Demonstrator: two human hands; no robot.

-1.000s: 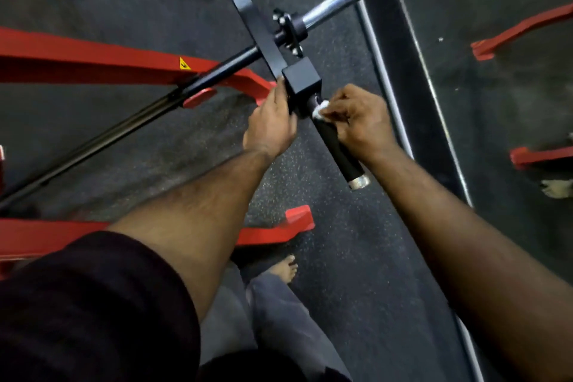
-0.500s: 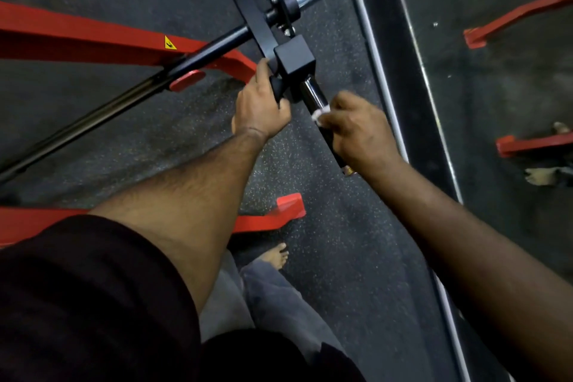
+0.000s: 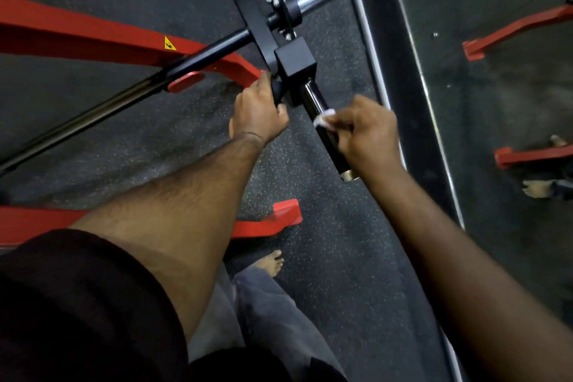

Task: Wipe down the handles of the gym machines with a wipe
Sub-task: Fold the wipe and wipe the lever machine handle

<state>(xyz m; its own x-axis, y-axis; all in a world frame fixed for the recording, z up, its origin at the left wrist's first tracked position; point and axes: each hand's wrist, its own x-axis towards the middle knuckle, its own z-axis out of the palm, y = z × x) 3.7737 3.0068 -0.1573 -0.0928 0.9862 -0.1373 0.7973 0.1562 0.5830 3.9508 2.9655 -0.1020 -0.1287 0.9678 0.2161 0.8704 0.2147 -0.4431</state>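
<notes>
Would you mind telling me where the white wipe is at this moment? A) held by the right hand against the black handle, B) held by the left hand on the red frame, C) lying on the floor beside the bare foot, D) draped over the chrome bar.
A: the wipe shows as a white patch under the fingers of the right hand, which curl round the black handle; the left hand grips the other short handle beside the black block.

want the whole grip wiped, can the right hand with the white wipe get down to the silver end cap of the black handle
Probably yes: the right hand with the white wipe already grips the black handle just above its silver end cap, with nothing blocking that stretch.
</notes>
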